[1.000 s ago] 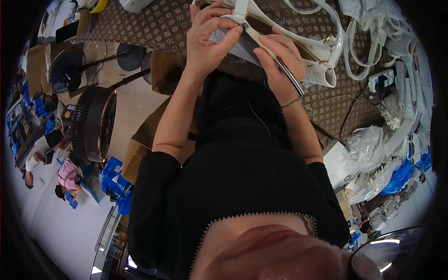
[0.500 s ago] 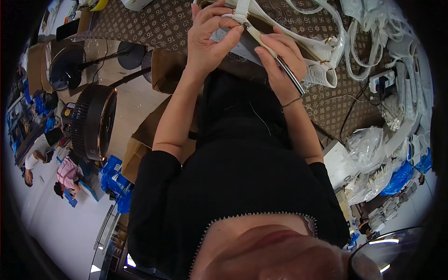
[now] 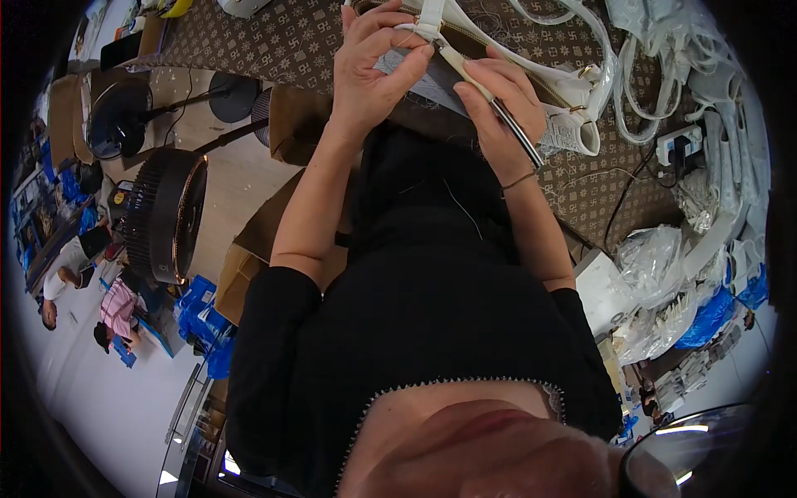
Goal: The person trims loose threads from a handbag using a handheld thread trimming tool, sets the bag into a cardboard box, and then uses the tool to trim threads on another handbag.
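A white bag [image 3: 506,58] with a brass-coloured zipper and white straps lies at the table's near edge. My left hand [image 3: 374,70] pinches a white strap tab [image 3: 428,31] at the bag's left end, thumb and forefinger close together. My right hand [image 3: 506,104] is closed around a slim pen-like tool [image 3: 516,133] with a cream front part and a shiny metal rear. The tool's small metal tip meets or nearly meets the strap tab, beside my left thumb; exactly what it touches is too small to tell. Loose threads hang near the bag.
The table [image 3: 274,50] has a brown patterned cover. White straps and clear plastic [image 3: 656,66] lie at right, near a white plug adapter [image 3: 681,145] with a cable. A black fan [image 3: 170,216] and cardboard boxes [image 3: 299,124] stand at left. Two people [image 3: 120,307] are farther off.
Both hands, the bag and the tool stay almost in place. The tool's rear end has shifted very slightly. In the background, the person in pink has moved a little.
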`<state>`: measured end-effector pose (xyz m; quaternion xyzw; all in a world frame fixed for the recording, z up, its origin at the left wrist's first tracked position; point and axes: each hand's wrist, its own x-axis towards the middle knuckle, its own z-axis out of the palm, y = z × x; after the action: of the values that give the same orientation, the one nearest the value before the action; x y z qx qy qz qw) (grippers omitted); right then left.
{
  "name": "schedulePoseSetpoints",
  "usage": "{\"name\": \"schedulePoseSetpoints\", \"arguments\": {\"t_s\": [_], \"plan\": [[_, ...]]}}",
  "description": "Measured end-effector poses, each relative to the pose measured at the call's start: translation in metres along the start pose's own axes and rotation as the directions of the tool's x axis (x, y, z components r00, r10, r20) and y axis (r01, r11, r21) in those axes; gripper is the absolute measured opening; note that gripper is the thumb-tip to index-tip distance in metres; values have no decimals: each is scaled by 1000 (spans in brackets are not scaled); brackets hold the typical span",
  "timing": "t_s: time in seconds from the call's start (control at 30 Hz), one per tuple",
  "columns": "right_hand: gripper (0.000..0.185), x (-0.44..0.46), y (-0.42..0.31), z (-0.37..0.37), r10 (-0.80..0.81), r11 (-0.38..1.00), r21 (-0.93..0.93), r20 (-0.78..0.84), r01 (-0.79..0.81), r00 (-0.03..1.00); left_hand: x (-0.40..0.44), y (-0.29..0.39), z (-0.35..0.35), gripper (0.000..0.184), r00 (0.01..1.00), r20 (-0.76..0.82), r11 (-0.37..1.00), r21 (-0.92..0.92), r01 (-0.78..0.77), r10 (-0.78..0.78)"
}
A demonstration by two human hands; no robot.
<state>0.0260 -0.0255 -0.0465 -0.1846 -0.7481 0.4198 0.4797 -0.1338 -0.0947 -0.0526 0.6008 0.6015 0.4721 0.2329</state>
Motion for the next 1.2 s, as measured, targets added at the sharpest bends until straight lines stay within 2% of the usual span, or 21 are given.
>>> {"name": "schedulePoseSetpoints", "arguments": {"t_s": [0.27,0.87,0.93,1.2], "plan": [[26,0,-1,0,-5,1000,-29,5,5,1000,1,0,1,73,1000,22,1000,16,6,-6],[26,2,-4,10,39,996,77,-3,-39,999,-1,2,-9,79,997,68,998,65,15,-19],[27,2,3,12,-52,997,51,13,52,999,-1,2,-9,80,997,73,997,69,18,-23],[30,2,7,16,-102,995,0,-3,102,995,3,2,-8,83,995,93,996,86,20,-28]]}}
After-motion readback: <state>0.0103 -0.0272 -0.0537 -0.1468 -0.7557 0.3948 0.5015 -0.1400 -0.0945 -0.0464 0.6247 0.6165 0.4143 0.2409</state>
